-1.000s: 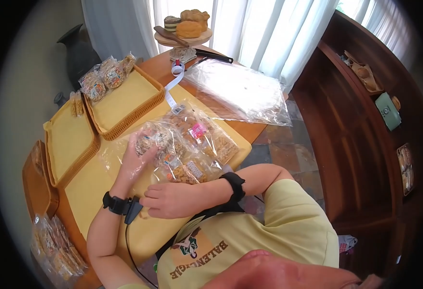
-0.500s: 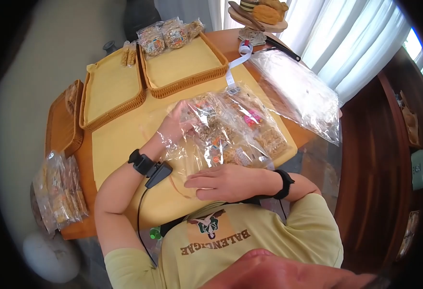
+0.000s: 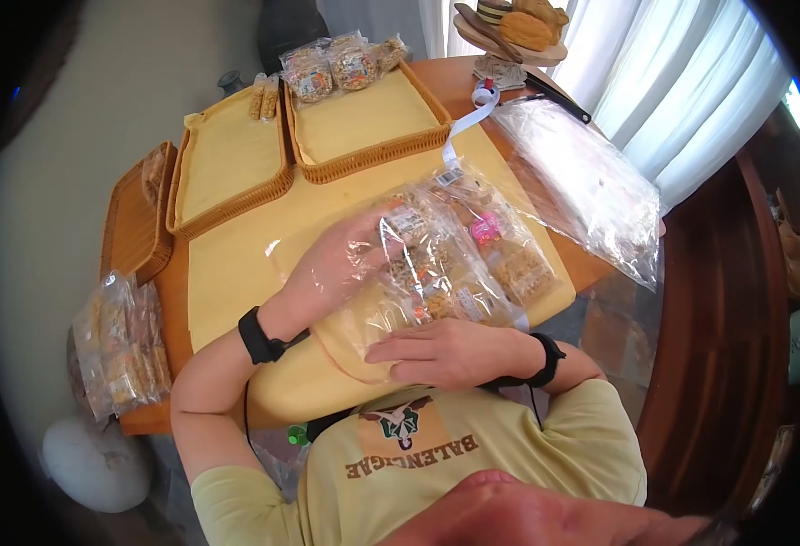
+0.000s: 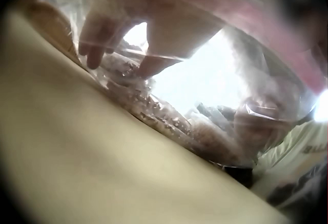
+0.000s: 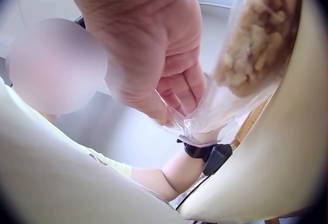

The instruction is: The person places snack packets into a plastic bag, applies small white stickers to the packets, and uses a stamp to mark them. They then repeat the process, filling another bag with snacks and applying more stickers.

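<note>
A large clear plastic bag (image 3: 327, 314) lies over the cloth, with several small snack packets inside it. My left hand (image 3: 341, 264) reaches into its mouth. There the thumb and fingers hold a small clear packet with a white label (image 3: 406, 221), seen through the film in the left wrist view. With thumb and fingers, my right hand (image 3: 455, 350) pinches the bag's near edge (image 5: 187, 124). Beside it in the right wrist view is a packet of pale, crumbly pieces (image 5: 259, 39). A pink sticker (image 3: 486, 227) marks the packets at the right.
Two cloth-lined wicker trays (image 3: 377, 166) stand at the back, with bundled packets (image 3: 332, 68) behind one. A third tray (image 3: 136, 223) and more packets (image 3: 125, 350) lie left. Flat clear bags (image 3: 591, 173), a label roll (image 3: 484, 91) and a bread stand (image 3: 509, 41) are at the right.
My left hand has pushed further right into the bag with the packet, and its wrist has turned. The right hand stays at the near edge. The head view has swung left.
</note>
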Motion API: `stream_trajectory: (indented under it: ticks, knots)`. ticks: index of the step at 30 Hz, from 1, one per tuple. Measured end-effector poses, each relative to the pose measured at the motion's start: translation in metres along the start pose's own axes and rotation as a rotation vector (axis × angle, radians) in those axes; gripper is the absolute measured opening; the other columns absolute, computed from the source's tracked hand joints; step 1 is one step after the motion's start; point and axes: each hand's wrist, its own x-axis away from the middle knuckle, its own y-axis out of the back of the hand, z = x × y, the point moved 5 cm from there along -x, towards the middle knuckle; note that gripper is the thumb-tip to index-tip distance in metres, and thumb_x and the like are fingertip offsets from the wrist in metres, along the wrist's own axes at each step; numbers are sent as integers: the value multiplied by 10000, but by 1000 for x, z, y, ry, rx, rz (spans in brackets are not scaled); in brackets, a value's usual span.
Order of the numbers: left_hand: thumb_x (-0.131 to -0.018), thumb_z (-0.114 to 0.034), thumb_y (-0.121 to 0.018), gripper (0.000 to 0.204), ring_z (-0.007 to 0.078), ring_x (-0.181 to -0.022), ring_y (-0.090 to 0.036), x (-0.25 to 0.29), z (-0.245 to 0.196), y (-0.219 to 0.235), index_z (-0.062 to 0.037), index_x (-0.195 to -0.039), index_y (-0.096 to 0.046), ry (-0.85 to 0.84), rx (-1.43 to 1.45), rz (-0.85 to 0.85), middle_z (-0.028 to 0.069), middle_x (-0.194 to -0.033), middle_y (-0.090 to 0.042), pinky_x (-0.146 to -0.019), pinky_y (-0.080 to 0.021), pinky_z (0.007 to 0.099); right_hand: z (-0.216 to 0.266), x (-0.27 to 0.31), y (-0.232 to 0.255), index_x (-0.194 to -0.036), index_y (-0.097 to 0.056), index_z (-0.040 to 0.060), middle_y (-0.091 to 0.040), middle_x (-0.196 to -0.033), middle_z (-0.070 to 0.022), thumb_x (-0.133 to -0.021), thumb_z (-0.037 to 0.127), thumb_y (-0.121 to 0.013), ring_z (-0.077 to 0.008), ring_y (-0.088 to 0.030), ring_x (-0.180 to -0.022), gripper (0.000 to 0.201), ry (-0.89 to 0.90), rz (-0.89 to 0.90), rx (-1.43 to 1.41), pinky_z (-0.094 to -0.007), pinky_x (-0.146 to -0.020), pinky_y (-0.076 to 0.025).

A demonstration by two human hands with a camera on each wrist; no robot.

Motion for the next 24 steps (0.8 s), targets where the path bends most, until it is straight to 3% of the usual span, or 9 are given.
stream_trajectory:
  ticks: [1,4,8,10,13,17,19,24]
  knots:
    - [-790,-156,-532,477,342,-1144,-429,0,-11,7,-148,-1259,-442,-271,-86,-129,91,-1332,-375,-937,-382,400,0,1,0,-849,-488,-6,-489,-1144,-172,-762,82,-501,-298,-552,-943,125,6,-16,6,-357,-711,-505]
    - [-780,-141,-505,488,323,-1235,-348,-5,-23,1,-128,-1263,-439,-322,-278,15,66,-1378,-336,-1012,-299,436,-1,2,-1,-851,-494,-5,-500,-1131,-172,-768,80,-503,-301,-558,-931,119,-4,-19,-17,-361,-715,-506]
    - [-755,-134,-533,543,304,-1276,-308,-12,-11,-17,-99,-1281,-408,-308,-269,31,70,-1391,-324,-1035,-269,433,6,2,5,-849,-503,-6,-511,-1123,-173,-788,90,-504,-304,-564,-920,114,-37,12,-36,-356,-725,-509]
    - [-770,-165,-523,538,281,-1288,-292,-11,-8,-10,-120,-1290,-393,-367,-46,-13,45,-1388,-333,-1060,-225,423,9,5,6,-850,-511,-9,-522,-1115,-175,-804,97,-509,-307,-565,-934,116,38,-21,-13,-358,-744,-509]
    - [-786,-193,-512,524,277,-1284,-302,-9,2,-26,-117,-1290,-388,-293,-156,91,45,-1379,-350,-1069,-204,414,12,9,14,-849,-510,-16,-527,-1109,-180,-807,93,-515,-308,-564,-947,117,48,1,-43,-364,-755,-508]
    - [-799,-201,-502,524,273,-1273,-321,2,2,-24,-123,-1301,-372,-252,-180,69,44,-1353,-389,-1069,-207,408,12,17,19,-843,-501,-18,-531,-1096,-179,-802,76,-517,-313,-561,-953,104,-24,-22,-143,-372,-760,-505]
    - [-796,-179,-509,487,294,-1256,-340,8,-2,-20,-110,-1265,-399,-252,-265,-41,70,-1326,-421,-1064,-218,414,13,21,22,-834,-494,-17,-532,-1091,-174,-794,56,-508,-309,-562,-944,85,-34,-40,-68,-367,-746,-506]
    - [-777,-148,-528,428,342,-1235,-350,13,-1,-23,-68,-1187,-432,-268,-280,2,115,-1321,-411,-1034,-278,432,15,25,29,-833,-499,-5,-537,-1080,-152,-747,14,-512,-299,-572,-931,89,-136,-40,-48,-341,-736,-509]
